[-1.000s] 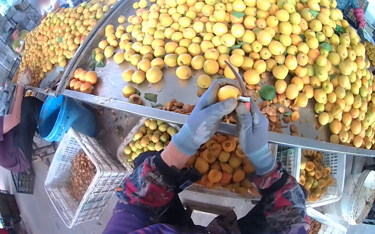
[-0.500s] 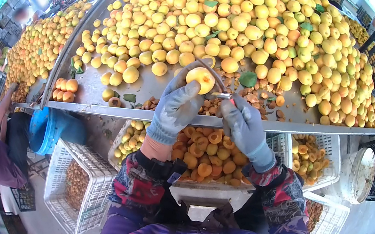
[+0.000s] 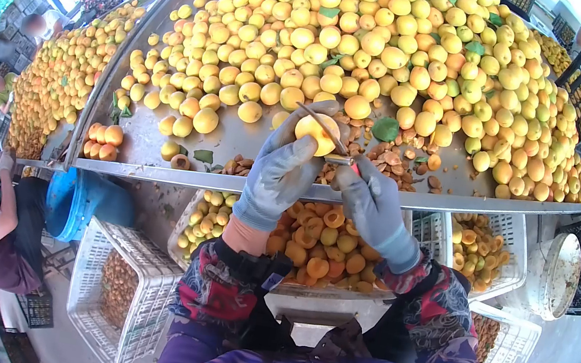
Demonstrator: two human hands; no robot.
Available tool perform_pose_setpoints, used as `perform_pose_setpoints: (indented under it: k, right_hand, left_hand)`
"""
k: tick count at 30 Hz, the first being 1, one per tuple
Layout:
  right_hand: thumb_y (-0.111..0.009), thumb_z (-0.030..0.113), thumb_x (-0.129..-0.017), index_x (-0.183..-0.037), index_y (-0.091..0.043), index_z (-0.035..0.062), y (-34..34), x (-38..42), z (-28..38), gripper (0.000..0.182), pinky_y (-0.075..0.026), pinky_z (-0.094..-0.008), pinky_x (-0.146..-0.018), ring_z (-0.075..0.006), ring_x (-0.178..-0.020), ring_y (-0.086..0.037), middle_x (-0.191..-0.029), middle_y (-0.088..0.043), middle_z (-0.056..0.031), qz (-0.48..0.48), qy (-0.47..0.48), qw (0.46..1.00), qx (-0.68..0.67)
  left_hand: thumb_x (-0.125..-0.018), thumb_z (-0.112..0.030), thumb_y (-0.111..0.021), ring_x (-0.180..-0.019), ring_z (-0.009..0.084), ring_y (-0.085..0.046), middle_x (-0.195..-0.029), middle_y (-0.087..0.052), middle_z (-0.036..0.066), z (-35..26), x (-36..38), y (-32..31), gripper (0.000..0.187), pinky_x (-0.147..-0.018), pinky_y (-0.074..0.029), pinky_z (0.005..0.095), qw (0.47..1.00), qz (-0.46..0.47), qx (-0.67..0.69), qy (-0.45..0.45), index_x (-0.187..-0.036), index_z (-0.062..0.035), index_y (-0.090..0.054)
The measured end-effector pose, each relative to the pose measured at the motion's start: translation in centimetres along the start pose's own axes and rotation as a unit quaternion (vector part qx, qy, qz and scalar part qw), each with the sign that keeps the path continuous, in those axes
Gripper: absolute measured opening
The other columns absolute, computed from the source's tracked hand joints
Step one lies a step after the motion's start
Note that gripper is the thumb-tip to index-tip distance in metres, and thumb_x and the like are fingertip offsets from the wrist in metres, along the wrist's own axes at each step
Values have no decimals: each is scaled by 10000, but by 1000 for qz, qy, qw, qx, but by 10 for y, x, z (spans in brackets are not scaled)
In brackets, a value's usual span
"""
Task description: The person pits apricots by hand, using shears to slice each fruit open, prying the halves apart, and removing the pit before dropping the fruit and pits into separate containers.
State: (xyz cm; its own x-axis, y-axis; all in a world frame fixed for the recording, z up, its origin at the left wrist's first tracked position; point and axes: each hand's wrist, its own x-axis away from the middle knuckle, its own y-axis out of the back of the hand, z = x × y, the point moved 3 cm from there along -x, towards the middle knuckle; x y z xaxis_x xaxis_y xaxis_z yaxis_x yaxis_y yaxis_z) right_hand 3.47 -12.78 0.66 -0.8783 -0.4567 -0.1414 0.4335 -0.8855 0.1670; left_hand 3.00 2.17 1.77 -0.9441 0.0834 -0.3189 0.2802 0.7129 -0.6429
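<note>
My left hand [image 3: 277, 179], in a grey-blue glove, holds a yellow apricot [image 3: 311, 135] between thumb and fingers above the table's front edge. In my right hand [image 3: 371, 208], gloved the same way, is a red-handled knife [image 3: 339, 160] with a short silver piece near the grip. Its long, thin, dark blade lies across the upper right of the apricot. Beyond my hands, a big heap of whole apricots [image 3: 373, 43] covers much of the metal table [image 3: 145, 139]. Small brown pieces [image 3: 390, 159] are scattered just behind the knife.
Below the table edge, a container of apricot halves [image 3: 326, 244] stands in front of me. White crates [image 3: 126, 307] stand on both sides, with a blue barrel [image 3: 86, 202] at left and a white bucket [image 3: 561, 274] at right. Another person [image 3: 1, 234] works at far left.
The dark blade has swung from the apricot's top edge across its face. Both hands stay nearly in place, and the person at left has raised an arm.
</note>
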Motion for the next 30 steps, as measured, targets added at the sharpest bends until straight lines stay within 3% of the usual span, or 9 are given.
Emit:
perform_pose_setpoints:
  k: [1,15,17,19,21,22,27,29,30]
  right_hand:
    - [-518,269,-966,-892,-528,-2,1,0,3,281,-385,-299,-511,-148,-547,-446,-612,-474,-76,4,-2,1000,-14]
    - [-513,243,-973,-892,-532,-5,0,2,-6,261,-381,-280,-520,-96,-588,-430,-641,-478,-32,15,-18,998,-64]
    - [-511,249,-974,-908,-534,-7,-4,1,-3,266,-394,-290,-530,-105,-596,-435,-650,-483,-24,8,53,995,-86]
    - [-511,271,-974,-942,-533,-14,-3,2,0,287,-412,-320,-537,-141,-583,-458,-638,-496,-62,5,56,995,-78]
    - [-513,294,-971,-958,-529,-15,-4,2,-2,310,-426,-345,-542,-199,-567,-494,-640,-521,-126,5,44,998,42]
    - [-509,314,-969,-940,-524,-7,-10,5,-7,323,-429,-352,-537,-245,-558,-511,-647,-529,-173,-39,87,995,14]
    - [-512,321,-968,-916,-531,-8,-12,-1,-13,333,-426,-344,-548,-224,-560,-513,-640,-527,-159,-7,74,997,4]
    - [-521,314,-964,-913,-537,-1,-10,-2,-9,320,-425,-338,-553,-220,-562,-505,-644,-530,-154,-15,1,999,-34]
    - [-530,311,-959,-897,-531,7,-8,-3,-5,311,-423,-342,-540,-257,-560,-530,-647,-535,-160,-22,39,999,1]
  left_hand:
    - [-865,-200,-630,-1136,197,-483,-1147,-548,77,-1,1,-2,561,-994,-348,352,1000,6,14,4,-1321,35,-402]
    - [-862,-207,-626,-1125,202,-485,-1127,-546,82,2,1,5,574,-987,-348,354,1000,-1,4,4,-1319,52,-394]
    - [-865,-207,-622,-1120,204,-488,-1126,-547,86,4,0,5,575,-985,-353,355,1000,5,8,2,-1321,57,-391]
    - [-870,-211,-616,-1098,207,-499,-1112,-553,96,3,1,3,577,-974,-372,354,1000,-4,-8,-5,-1322,66,-387]
    - [-873,-216,-613,-1079,203,-507,-1105,-553,104,2,2,-1,576,-953,-395,343,1000,-14,-16,-7,-1320,71,-387]
    - [-872,-220,-617,-1076,200,-508,-1099,-554,103,2,4,-3,580,-947,-400,336,999,-18,-31,1,-1318,72,-388]
    - [-901,-173,-572,-1021,172,-534,-1088,-561,94,3,1,4,513,-921,-409,291,998,-12,-66,-9,-1311,76,-392]
    - [-889,-116,-586,-1020,158,-535,-1090,-555,86,1,-1,-2,506,-933,-399,276,999,-9,-31,-5,-1320,65,-391]
    - [-873,-104,-612,-1023,154,-536,-1097,-556,83,1,-2,-4,529,-932,-402,270,998,-36,-50,-14,-1328,53,-391]
